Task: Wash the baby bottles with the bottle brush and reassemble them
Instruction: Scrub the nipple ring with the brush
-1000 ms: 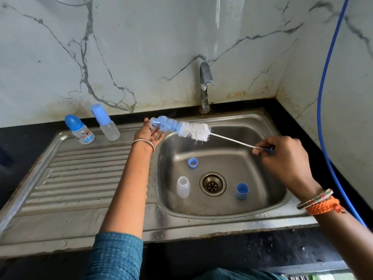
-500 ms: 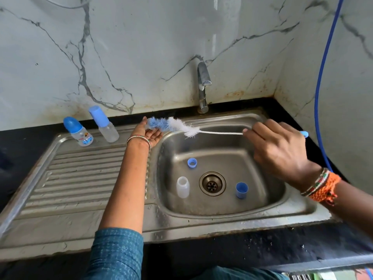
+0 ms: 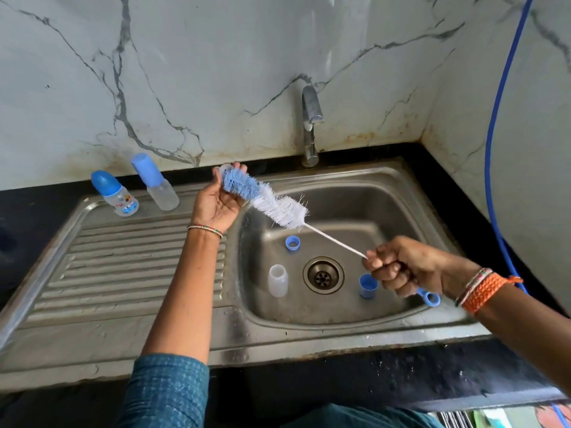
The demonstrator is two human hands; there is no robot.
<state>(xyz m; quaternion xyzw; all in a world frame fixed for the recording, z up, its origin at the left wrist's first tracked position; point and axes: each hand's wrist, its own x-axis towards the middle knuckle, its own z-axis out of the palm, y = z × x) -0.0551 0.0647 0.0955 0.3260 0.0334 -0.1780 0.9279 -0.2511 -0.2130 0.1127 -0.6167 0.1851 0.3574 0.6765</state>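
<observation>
Your right hand [image 3: 401, 267] is closed in a fist round the handle of the bottle brush [image 3: 272, 205], over the right side of the sink [image 3: 386, 186]; the blue loop at the handle's end sticks out below your fingers. From that grip the thin white stem runs up and to the left to the bristles, white nearer you and blue at the tip. Your left hand [image 3: 217, 202] is held palm up over the sink's left rim, fingers loosely curled round a small clear piece [image 3: 224, 169] at the fingertips. The blue bristle tip lies across that palm and against the piece; what the piece is, you cannot tell from here.

Down in the basin, a clear bottle body [image 3: 278, 280] stands upright left of the drain [image 3: 323, 275]. A blue ring [image 3: 292, 242] lies behind the drain towards the tap [image 3: 310, 125], and a blue cap [image 3: 368, 285] sits just right of the drain, partly under your right fist.

On the back left corner of the draining board stand two capped bottles, a printed one [image 3: 116, 193] and, beside it to the right, a plain one [image 3: 156, 182]. A blue hose [image 3: 494, 125] hangs down the right wall.
</observation>
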